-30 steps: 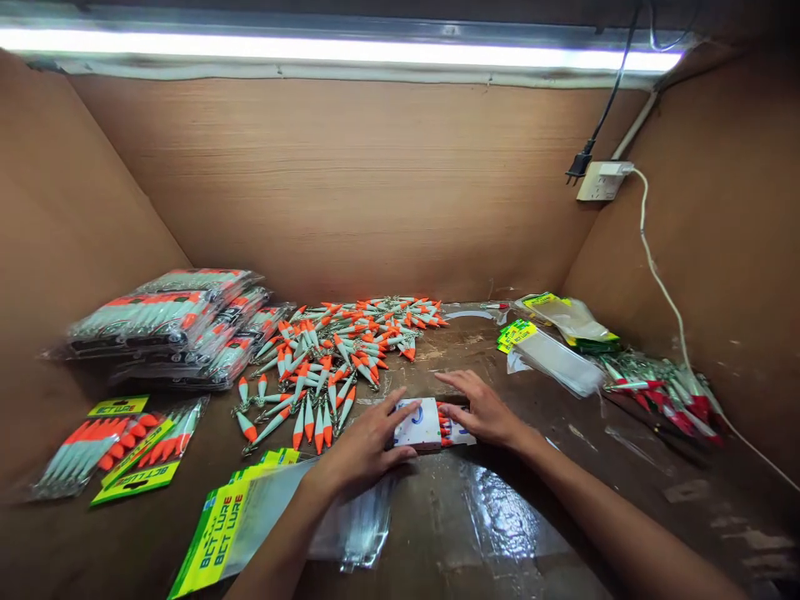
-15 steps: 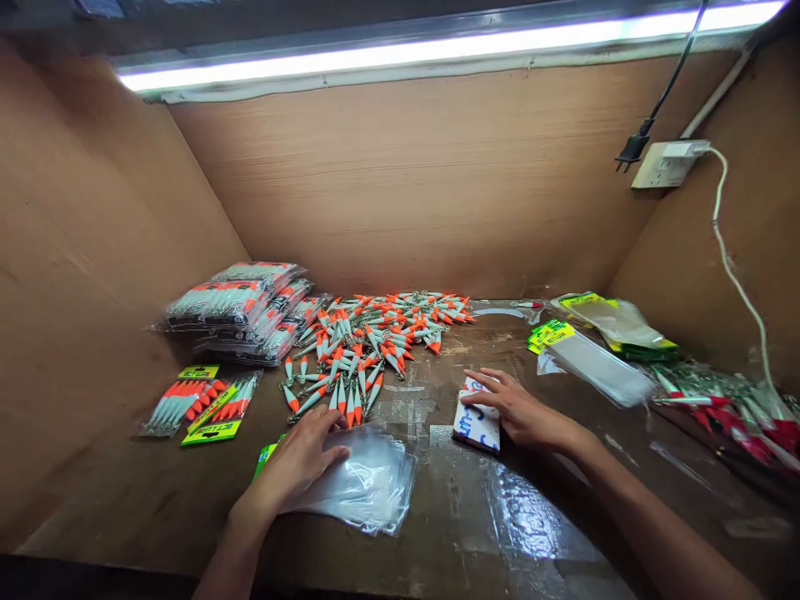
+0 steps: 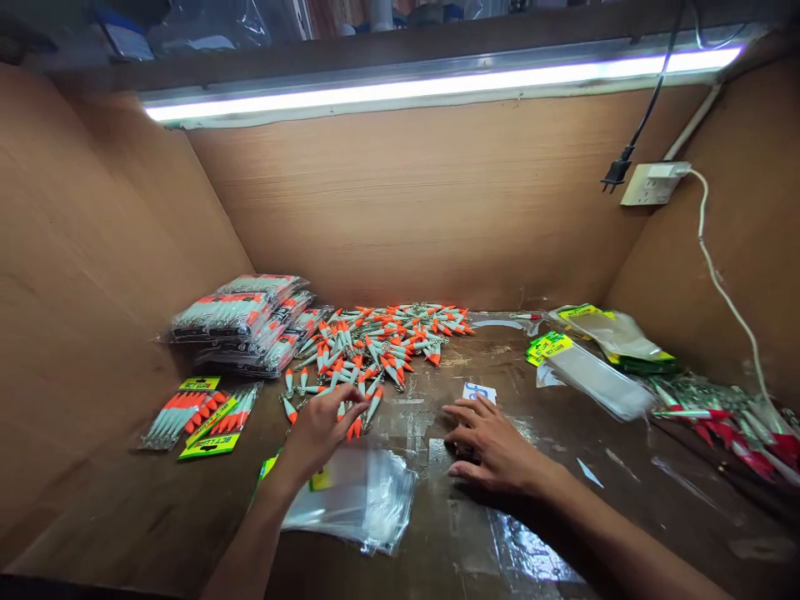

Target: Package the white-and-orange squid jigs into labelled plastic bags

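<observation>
Left hand (image 3: 322,429): fingers closing on orange-tipped lures (image 3: 353,412) just ahead; pinch few, level.
Right hand (image 3: 493,446): spread flat on worktop (image 3: 562,517), white card (image 3: 478,392) just beyond fingertips.

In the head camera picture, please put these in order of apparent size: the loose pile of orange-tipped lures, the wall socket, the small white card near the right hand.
1. Pile of orange-tipped lures, by far the largest.
2. Wall socket.
3. White card, though the right hand may hide part of it.

Bench (image 3: 475,533) — lures (image 3: 375,342), bags (image 3: 356,500).
</observation>
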A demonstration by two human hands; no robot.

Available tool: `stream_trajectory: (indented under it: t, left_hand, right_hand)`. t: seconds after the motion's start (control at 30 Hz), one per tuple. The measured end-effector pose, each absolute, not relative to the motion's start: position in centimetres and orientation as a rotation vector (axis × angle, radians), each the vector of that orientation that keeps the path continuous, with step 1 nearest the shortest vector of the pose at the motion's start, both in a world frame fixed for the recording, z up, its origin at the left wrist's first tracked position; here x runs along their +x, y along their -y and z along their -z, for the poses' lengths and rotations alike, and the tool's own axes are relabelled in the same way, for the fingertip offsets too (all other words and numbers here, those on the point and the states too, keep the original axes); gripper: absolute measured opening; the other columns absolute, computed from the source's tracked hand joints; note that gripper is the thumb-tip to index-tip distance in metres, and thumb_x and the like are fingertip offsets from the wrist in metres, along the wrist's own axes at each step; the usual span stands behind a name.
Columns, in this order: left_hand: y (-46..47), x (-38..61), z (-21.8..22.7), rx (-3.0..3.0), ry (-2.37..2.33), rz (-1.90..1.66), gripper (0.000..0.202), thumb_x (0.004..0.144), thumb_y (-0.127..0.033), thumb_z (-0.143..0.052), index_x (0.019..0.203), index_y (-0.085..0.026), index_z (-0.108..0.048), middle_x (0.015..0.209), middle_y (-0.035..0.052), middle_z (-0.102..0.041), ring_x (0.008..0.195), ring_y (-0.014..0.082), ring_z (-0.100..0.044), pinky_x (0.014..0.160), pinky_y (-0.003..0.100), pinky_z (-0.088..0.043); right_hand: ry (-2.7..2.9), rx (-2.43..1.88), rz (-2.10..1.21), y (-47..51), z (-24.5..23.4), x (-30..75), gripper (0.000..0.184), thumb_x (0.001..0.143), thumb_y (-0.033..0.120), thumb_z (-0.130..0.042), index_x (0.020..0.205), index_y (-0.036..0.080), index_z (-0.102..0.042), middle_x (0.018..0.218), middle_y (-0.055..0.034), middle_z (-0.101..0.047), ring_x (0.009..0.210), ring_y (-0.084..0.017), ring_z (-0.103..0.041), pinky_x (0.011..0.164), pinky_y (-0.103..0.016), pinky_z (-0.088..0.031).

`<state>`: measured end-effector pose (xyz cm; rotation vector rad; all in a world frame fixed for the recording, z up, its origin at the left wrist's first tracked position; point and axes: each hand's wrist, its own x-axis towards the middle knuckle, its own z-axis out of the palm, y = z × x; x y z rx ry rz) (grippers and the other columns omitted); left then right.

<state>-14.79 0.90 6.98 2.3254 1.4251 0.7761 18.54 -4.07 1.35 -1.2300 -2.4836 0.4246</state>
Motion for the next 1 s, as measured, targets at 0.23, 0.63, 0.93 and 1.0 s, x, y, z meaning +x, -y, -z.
stream_trajectory:
  t: [0.23, 0.63, 0.93, 1.0]
  left_hand:
    - [-4.7, -9.5, -5.9, 2.009, -1.28, -0.966, 0.026, 0.089, -0.042, -0.063, 0.083, -0.019, -0.072, 0.078, 0.0016, -0.073, 0.074, 0.018, -0.067, 0.068, 0.026, -0.047]
    - [-4.0, -9.9, -3.1, 1.91, -1.24, -0.964, 0.038, 0.096, -0.049, -0.051, 0.099, -0.02, -0.076, 0.088, 0.0028, -0.075, 0.07, 0.0169, -0.069, 0.067, 0.026, -0.049]
    - [-3.8, -9.4, -2.4, 2.074, -1.177, -0.646, 0.042, 0.097, -0.048, -0.05, 0.089, -0.019, -0.079, 0.078, 0.0034, -0.075, 0.07, 0.0169, -0.065, 0.065, 0.024, -0.044]
    - [-3.5, -9.2, -2.2, 2.131, -1.14, -0.601, 0.039, 0.098, -0.046, -0.05, 0.096, -0.02, -0.079, 0.083, 0.0031, -0.076, 0.074, 0.0175, -0.066, 0.067, 0.024, -0.044]
  right_hand:
    - [2.211, -1.629, -0.14, 3.1, 0.4, 19.9, 0.061, 0.081, 0.041, -0.074, 0.136, 0.025, -0.056, 0.159, -0.0128, -0.032, 0.141, -0.034, -0.036, 0.115, -0.05, -0.029]
    - [2.032, -1.769, -0.268, 2.0, -0.1, 22.6, 0.081, 0.086, 0.041, -0.062, 0.156, 0.023, -0.026, 0.142, -0.0132, -0.053, 0.118, -0.033, -0.054, 0.097, -0.045, -0.044]
    - [2.246, -1.328, -0.519, 2.7, -2.3, 22.6, 0.096, 0.074, 0.015, -0.062, 0.159, 0.027, -0.02, 0.138, -0.0105, -0.05, 0.124, -0.028, -0.048, 0.11, -0.045, -0.037]
    - [2.293, -1.293, -0.593, 3.1, -2.5, 22.1, 0.097, 0.072, 0.012, -0.06, 0.159, 0.028, -0.022, 0.137, -0.0095, -0.051, 0.124, -0.028, -0.047, 0.111, -0.044, -0.037]
